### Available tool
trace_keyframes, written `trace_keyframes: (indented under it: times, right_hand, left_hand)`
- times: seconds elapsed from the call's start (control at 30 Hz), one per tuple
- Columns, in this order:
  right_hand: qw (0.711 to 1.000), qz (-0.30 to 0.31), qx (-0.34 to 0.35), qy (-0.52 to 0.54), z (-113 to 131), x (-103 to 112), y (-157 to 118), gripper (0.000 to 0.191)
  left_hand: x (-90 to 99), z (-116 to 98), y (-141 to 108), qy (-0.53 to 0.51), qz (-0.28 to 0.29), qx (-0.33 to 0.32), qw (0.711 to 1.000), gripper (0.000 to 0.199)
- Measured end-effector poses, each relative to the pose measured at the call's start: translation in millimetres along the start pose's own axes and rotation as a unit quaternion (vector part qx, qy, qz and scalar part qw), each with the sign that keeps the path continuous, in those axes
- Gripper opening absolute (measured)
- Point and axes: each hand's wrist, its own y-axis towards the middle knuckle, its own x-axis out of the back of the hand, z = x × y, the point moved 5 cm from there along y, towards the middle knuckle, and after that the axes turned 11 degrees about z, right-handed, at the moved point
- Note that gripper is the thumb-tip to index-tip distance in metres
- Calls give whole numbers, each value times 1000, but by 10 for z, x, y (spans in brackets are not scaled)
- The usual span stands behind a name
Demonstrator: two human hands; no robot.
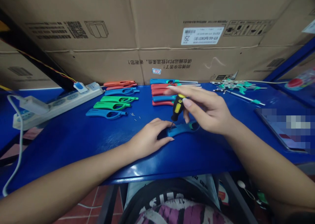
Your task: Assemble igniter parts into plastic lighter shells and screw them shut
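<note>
- Far side: a brown cardboard wall [159, 24], creased, with upside-down print and a white label [202, 35] right of centre.
- Far left: a dark slanting post [27, 42]; far right, a blue beam [290, 58].
- Counter [73, 138]: glossy blue, light glinting along its near edge.
- Below, near left: reddish floor tiles [81, 212] with pale joints.

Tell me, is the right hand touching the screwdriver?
Touching. The head view shows it: the right hand has its thumb against the handle of the screwdriver.
</note>
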Motion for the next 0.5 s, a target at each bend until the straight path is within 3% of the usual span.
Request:
trace_keyframes:
  times: [0.17, 0.3, 0.5]
  right_hand:
    - [997, -43, 16, -54, 21, 32, 2, 31]
    - [1000, 3, 8, -7, 4, -20, 18, 36]
    - [997, -32, 39, -61, 70, 15, 3, 32]
  left_hand:
    - [2, -8, -2, 2, -4, -3, 1000, 30]
    - [-6, -3, 2, 4, -2, -6, 1000, 31]
    - [2, -14, 4, 10, -9, -8, 1000, 30]
